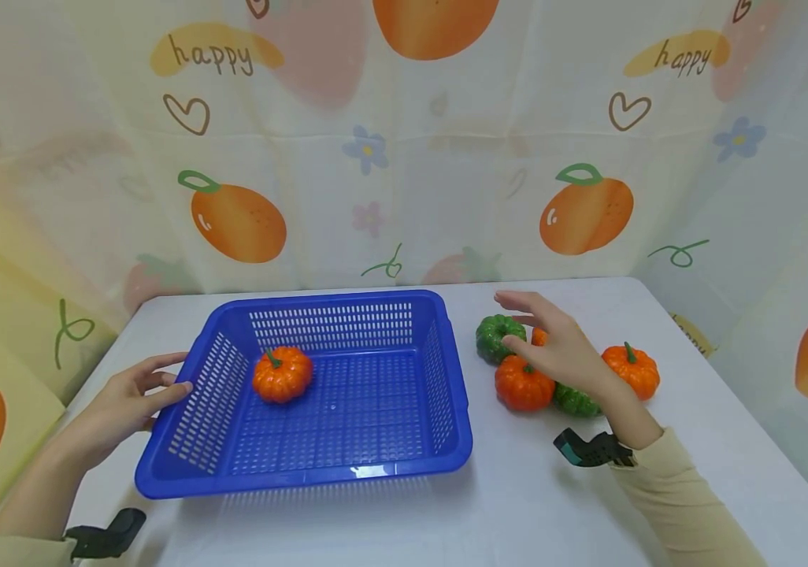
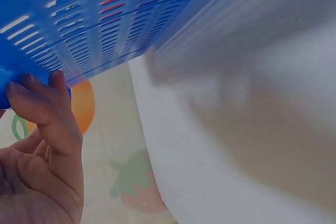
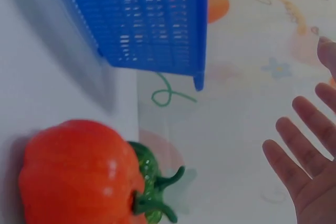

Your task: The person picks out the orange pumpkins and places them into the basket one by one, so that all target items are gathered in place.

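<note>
A blue plastic basket (image 1: pixel 305 477) with slotted walls holds one small orange pumpkin (image 1: pixel 283 376). At its left side my left hand (image 1: pixel 124 402) grips the rim, thumb on top; in the left wrist view, fingers (image 2: pixel 39 106) bend against the basket's edge. My right hand (image 1: pixel 563 346) hovers over a group of small pumpkins, its fingers spread and holding nothing. Around it are a green pumpkin (image 1: pixel 493 340), a red-orange pumpkin (image 1: pixel 521 386), another green one (image 1: pixel 577 402) partly hidden, and an orange pumpkin (image 1: pixel 635 372). Another bit of orange shows behind the hand.
A white table (image 1: pixel 517 504) carries everything. Printed cloth (image 1: pixel 404 213) with fruit and flowers hangs behind and at both sides. The pumpkin group sits just right of the basket. Dark straps with devices (image 1: pixel 591 449) are on both wrists.
</note>
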